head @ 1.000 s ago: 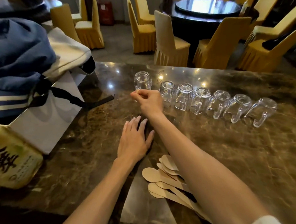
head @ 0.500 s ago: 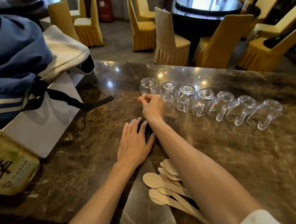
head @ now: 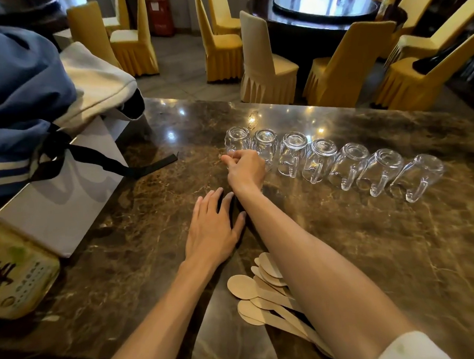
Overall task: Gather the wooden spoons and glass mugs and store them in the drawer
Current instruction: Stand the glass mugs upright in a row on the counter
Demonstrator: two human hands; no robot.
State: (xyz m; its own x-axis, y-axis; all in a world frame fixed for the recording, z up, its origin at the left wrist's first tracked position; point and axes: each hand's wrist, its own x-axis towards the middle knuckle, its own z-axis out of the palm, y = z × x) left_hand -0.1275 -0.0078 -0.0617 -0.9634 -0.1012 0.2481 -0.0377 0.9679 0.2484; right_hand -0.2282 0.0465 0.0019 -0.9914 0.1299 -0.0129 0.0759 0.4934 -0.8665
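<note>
Seven glass mugs (head: 320, 154) stand upside down in a slightly curved row on the brown marble counter (head: 373, 254). With the person at 6 o'clock, the row runs from about 12 o'clock out toward 2 o'clock. They are clear and thick-walled with round bases facing up, and the handles of the five on the right point back toward 6 o'clock. Neighbouring mugs sit just beside or touching one another. The wooden spoons (head: 243, 285) lie in a loose fan at 6 o'clock, pale and flat, with their oval bowls pointing toward 10 o'clock and overlapping.

The right hand (head: 246, 171) reaches to 12 o'clock. Its fingers are curled and pinched together at the near side of the leftmost mug (head: 237, 139), gripping it low down. The left hand (head: 212, 230) lies flat on the counter just short of centre, fingers straight and a little spread, holding nothing.

The right hand covers the lower halves of the first two mugs, so their handles are hidden and the exact hold cannot be made out. The right forearm crosses the spoon handles and hides most of them, so the spoons cannot be counted. At 9 o'clock a white gift bag (head: 65, 206) with a black ribbon (head: 135, 166) is partly buried under blue cloth (head: 16, 87). A yellow package (head: 14, 273) at 8 o'clock is cut off by the frame edge. No drawer is in view.
</note>
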